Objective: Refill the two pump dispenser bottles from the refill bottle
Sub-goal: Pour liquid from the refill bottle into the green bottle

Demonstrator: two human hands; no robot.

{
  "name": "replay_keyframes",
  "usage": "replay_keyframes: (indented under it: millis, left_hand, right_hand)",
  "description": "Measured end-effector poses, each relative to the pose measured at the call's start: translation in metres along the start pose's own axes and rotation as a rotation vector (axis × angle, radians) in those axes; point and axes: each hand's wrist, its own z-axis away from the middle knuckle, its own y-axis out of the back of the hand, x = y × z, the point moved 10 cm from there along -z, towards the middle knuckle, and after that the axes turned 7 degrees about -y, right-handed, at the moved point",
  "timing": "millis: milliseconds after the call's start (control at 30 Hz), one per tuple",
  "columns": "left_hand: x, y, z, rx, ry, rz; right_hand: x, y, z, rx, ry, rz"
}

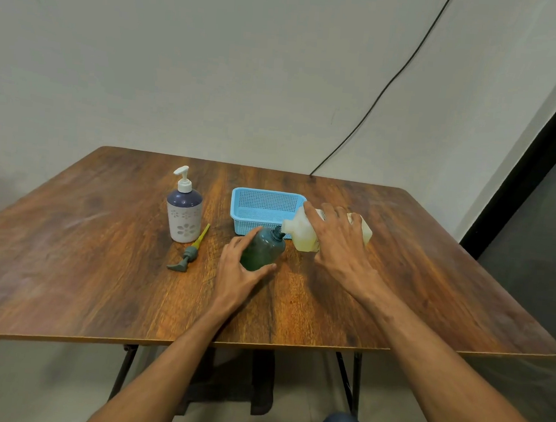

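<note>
A dark green dispenser bottle (264,248) stands on the table without its pump, and my left hand (237,267) holds it round the body. My right hand (337,240) grips the pale yellowish refill bottle (303,233), which is tipped sideways with its mouth right at the green bottle's open neck. The green bottle's pump (188,253), grey-headed with a yellow tube, lies on the table to the left. A white and dark blue dispenser bottle (184,215) with a white pump on top stands upright further left.
A light blue plastic basket (261,198) sits just behind the two bottles. The wooden table (99,263) meets a wall at its far edge, where a black cable hangs down. A knee in blue cloth shows below the front edge.
</note>
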Motion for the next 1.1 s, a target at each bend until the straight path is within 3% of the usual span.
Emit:
replay_keyframes:
  millis: [1100]
  left_hand:
    - [0.0006,0.0007,-0.0006,0.009,0.002,-0.013]
  right_hand:
    - [-0.0024,0.0030,0.0005,0.008,0.009,0.038]
